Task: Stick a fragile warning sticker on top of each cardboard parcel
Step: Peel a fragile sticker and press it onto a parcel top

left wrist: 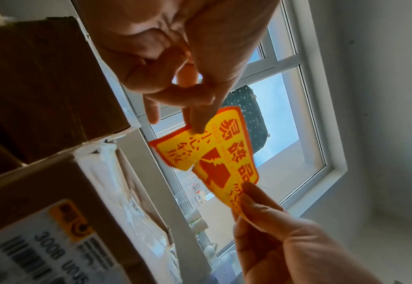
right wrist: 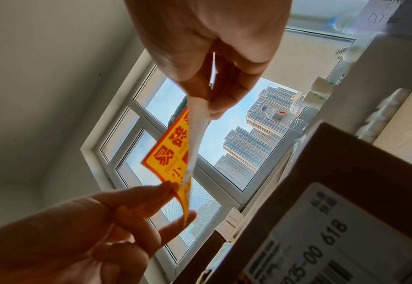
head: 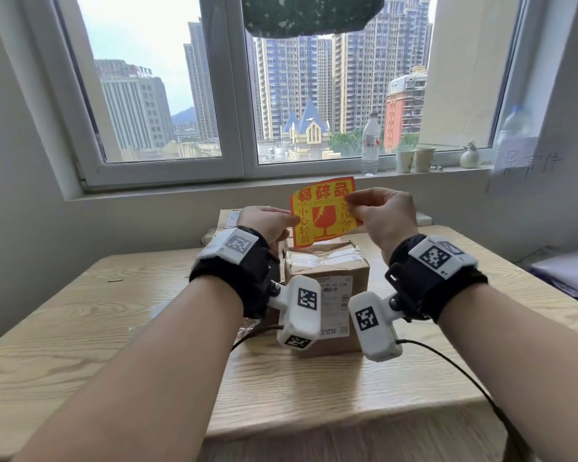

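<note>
Up in the air above the cardboard parcel (head: 327,271) on the tabletop (head: 114,328), the fragile sticker (head: 322,211) is pinched at opposite edges by left hand (head: 267,223) and right hand (head: 384,216) fingers.

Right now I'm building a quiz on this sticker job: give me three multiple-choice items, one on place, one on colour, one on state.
1. Where is the fragile sticker?
A. in the air above the parcels
B. flat on the table
C. on the windowsill

2. Its colours?
A. blue and white
B. yellow and red-orange
C. green and black

3. How is it held?
A. by the left hand alone
B. by no hand
C. by both hands, including the right hand

Answers: A, it is raised over the nearest parcel; B, yellow face, red-orange border; C, each hand pinches one edge.
</note>
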`<act>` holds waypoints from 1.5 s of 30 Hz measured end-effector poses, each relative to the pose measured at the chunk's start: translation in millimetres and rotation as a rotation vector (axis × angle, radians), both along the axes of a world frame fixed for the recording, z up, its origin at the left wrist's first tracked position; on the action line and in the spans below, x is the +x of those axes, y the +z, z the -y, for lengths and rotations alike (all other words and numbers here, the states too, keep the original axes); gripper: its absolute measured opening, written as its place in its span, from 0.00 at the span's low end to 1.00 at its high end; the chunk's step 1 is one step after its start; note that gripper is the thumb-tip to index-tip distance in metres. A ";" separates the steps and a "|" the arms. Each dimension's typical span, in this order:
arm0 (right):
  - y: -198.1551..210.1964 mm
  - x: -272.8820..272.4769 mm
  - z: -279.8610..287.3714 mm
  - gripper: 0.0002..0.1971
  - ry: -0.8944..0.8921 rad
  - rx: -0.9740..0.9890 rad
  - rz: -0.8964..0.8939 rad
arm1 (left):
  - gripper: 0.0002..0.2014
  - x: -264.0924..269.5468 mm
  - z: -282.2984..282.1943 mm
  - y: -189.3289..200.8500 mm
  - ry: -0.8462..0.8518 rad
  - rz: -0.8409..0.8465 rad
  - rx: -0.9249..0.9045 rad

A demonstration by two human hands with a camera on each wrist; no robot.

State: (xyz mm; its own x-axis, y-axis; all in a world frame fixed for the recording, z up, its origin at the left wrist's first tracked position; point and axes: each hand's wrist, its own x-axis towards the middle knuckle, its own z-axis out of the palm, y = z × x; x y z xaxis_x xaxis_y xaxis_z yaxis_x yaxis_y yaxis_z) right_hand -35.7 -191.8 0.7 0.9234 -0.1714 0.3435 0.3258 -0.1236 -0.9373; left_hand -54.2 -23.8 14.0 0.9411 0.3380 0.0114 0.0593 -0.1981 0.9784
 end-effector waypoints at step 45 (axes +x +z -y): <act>-30.4 28.8 -3.2 0.07 -0.108 -0.753 -0.096 | 0.06 27.1 -1.3 -42.6 0.059 -0.022 0.684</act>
